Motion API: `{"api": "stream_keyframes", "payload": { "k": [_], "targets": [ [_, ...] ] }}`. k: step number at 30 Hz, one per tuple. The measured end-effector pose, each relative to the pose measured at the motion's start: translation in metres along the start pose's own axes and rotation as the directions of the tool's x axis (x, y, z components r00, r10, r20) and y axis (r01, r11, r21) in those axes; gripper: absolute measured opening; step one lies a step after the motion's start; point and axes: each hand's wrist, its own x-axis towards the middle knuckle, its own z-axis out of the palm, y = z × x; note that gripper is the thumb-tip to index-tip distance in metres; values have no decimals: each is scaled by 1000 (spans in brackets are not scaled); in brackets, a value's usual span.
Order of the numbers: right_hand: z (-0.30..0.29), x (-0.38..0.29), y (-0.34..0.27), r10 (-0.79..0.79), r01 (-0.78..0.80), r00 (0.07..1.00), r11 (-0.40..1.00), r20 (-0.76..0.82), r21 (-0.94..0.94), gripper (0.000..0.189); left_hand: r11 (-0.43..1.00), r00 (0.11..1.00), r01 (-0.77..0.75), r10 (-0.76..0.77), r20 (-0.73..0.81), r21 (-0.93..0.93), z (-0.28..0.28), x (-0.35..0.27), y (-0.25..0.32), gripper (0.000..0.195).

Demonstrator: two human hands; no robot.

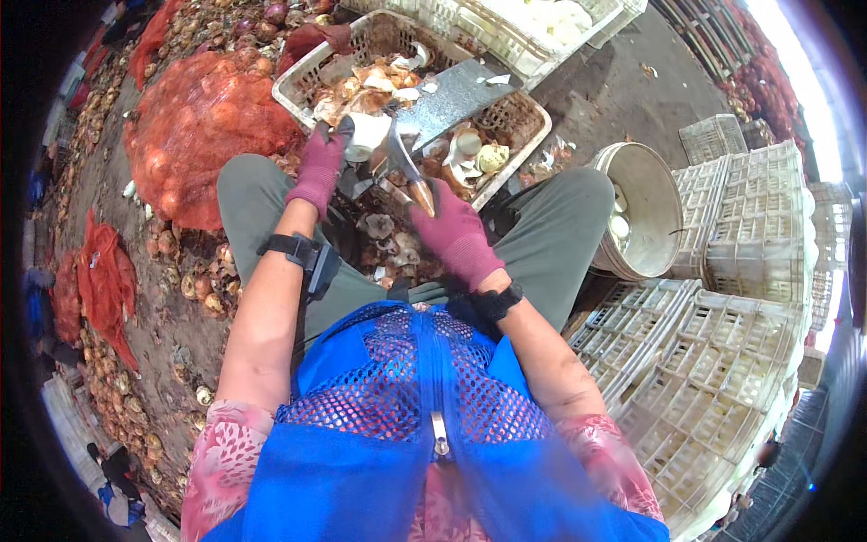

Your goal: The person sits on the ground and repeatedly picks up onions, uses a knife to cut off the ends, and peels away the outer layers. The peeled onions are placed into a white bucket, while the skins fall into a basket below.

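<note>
My left hand (321, 161), in a maroon glove with dark fingertips, grips a white peeled onion (369, 133) above the near rim of a dirty plastic crate (535, 146). In my right hand (452, 230), also gloved, is the wooden handle of a knife (409, 166). Its curved blade points away from me and is close beside the onion; whether they touch, I cannot tell. A grey board (450, 98) lies across the crate, with scraps of peel on it. Onion skins (366, 88) fill the crate's left part, and a pale onion (492, 157) lies in its right part.
On the left are a red mesh sack of onions (203, 135), an empty-looking red sack (105, 278) and loose onions (213, 298). A bucket (640, 210) with white onions stands at right, beside stacked plastic crates (752, 230). Another crate (501, 34) holds white onions ahead.
</note>
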Motion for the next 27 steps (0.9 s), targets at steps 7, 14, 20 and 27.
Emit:
{"api": "stream_keyframes", "payload": {
  "k": [7,14,20,27],
  "targets": [
    [5,-18,-18,39,-59,998,854,-50,-517,50,985,989,-147,144,37,90,16,-14,14,83],
    [0,-21,-39,44,-74,997,709,-60,-701,48,970,988,-130,109,111,203,1,-49,58,81],
    [0,-8,-36,31,-59,998,654,-51,-755,44,917,946,-319,324,19,239,9,-48,48,74],
    [23,10,-6,-61,-54,992,603,-114,-796,47,846,898,-424,439,31,324,16,-49,49,66]
  ]
}}
